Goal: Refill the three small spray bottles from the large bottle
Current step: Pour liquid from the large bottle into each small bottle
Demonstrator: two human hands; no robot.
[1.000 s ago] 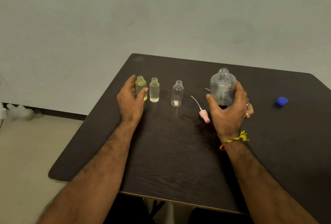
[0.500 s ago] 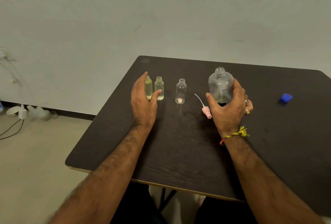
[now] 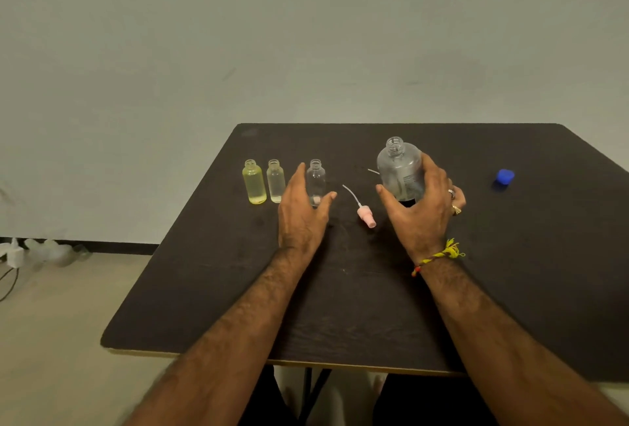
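so, right hand (image 3: 423,208): curled round the large bottle (image 3: 400,170), thumb on the near side and fingers wrapped behind; probably gripped low on the body to leave the open neck clear for tipping.
large bottle: upright on the dark table (image 3: 340,306), right of centre, cap off, clear, only a little dark liquid visible at the base.
left hand (image 3: 301,214): fingers straight and thumb spread, holding nothing; reaching toward the empty small bottle (image 3: 316,182), palm just beside it, contact not clear; likely getting ready to steady it for the pour.
empty small bottle: rightmost of the three, upright, uncapped, clear, with something small and pale at its bottom.
middle small bottle (image 3: 275,181): upright, uncapped, nearly full of pale liquid, just beside its yellow neighbour.
yellow small bottle (image 3: 254,182): leftmost, upright, uncapped, nearly full of yellowish liquid.
row: all three necks open and lined up side by side, seemingly so that filling can run along the line; two look done, one left.
pink spray head (image 3: 367,216): lying on its side between the two hands, thin dip tube pointing away, set aside from its bottle.
blue cap (image 3: 504,177): far right on the table, well apart from everything, probably off the large bottle.
thread bracelet (image 3: 439,253): yellow and red, on the right wrist.
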